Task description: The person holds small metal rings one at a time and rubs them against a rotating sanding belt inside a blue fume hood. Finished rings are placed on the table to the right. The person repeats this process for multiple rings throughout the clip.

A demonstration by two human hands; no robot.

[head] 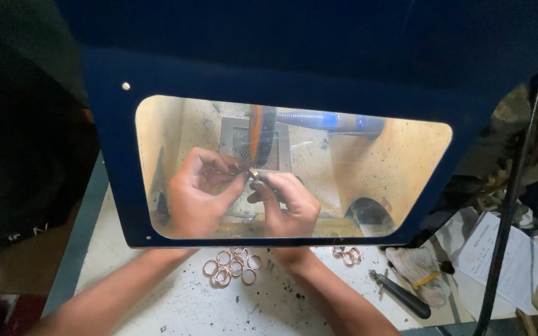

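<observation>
Forearms pass under shield (113, 155); left hand (197, 193) and right hand (284, 202), fingers pinched shut, share one ring (253, 172) at wheel (256, 140); best held firmly, touched lightly; spare rings (231, 264) nearby.

two bare hands: one left hand (195, 193), one right hand (286, 202), both behind the window. one small ring (253, 172) pinched between their fingertips. one spinning wheel (256, 142) on one shaft (325, 120). one dark blue hood (281, 68) with one clear window (400, 174). loose copper-coloured rings on the white bench (175, 298): roughly nine in the left cluster (231, 266), about three in the right cluster (347, 254); overlap hinders an exact tally. one black-handled tool (403, 295). one cloth glove (415, 266). one paper sheet (505, 261).
</observation>
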